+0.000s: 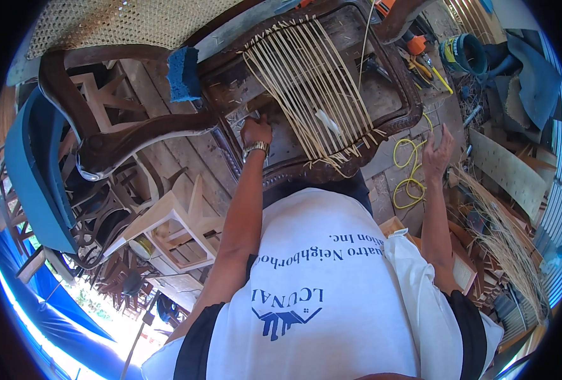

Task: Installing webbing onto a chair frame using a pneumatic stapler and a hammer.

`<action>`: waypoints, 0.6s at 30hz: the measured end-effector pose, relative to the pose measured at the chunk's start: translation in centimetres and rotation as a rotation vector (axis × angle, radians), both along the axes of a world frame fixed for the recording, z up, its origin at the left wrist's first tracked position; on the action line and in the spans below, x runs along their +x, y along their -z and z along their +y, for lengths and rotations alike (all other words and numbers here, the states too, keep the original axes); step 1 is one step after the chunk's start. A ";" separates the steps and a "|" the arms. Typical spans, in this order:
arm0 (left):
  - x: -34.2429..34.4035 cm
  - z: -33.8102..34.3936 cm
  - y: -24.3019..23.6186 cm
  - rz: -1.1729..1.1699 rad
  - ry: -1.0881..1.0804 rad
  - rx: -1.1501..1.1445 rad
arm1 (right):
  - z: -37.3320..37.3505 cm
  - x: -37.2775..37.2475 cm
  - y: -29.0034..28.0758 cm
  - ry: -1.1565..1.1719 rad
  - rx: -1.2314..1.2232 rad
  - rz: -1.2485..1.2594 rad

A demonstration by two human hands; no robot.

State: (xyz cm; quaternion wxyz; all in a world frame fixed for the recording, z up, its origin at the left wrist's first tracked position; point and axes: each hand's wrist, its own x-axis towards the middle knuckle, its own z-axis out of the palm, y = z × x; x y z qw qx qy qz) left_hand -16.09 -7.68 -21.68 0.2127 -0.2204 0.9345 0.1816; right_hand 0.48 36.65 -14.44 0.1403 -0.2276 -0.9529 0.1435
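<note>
A dark carved wooden seat frame [409, 101] lies before me, pale cane strands [293, 76] strung lengthwise across it with ragged ends along the near rail. A small white scrap [327, 123] rests among the strands. My left hand [256, 132], wearing a metal watch, is closed inside the frame's left part, on something I cannot make out. My right hand [437, 149] is outside the frame on the right, fingers apart and holding nothing, beside a yellow cord [406, 193].
Dark chair arms with woven cane [103, 19], a blue sponge [183, 75] and pale wooden frames [183, 231] are left. Pliers and tools [423, 66], a bucket [461, 54], grey sheets [528, 88] and loose cane [502, 234] are right, near corrugated metal. A blue tarp [34, 304] hangs lower left.
</note>
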 end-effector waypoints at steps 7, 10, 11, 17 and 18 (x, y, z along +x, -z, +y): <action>-6.1 2.3 -6.3 0.246 -0.469 0.647 | -7.5 -3.2 -6.6 0.060 -0.387 0.038; -10.1 2.9 -6.2 0.301 -0.537 0.787 | -13.1 -6.6 -8.4 -0.106 -0.615 -0.006; -11.1 3.1 -5.8 0.341 -0.462 0.700 | -15.1 -7.7 -9.1 -0.170 -0.664 -0.035; -14.1 1.7 -1.6 0.420 -0.327 0.513 | -22.5 -11.6 -9.4 -0.528 -0.649 0.017; -13.9 2.2 -2.4 0.384 -0.404 0.663 | -22.9 -11.7 -9.2 -0.539 -0.685 0.006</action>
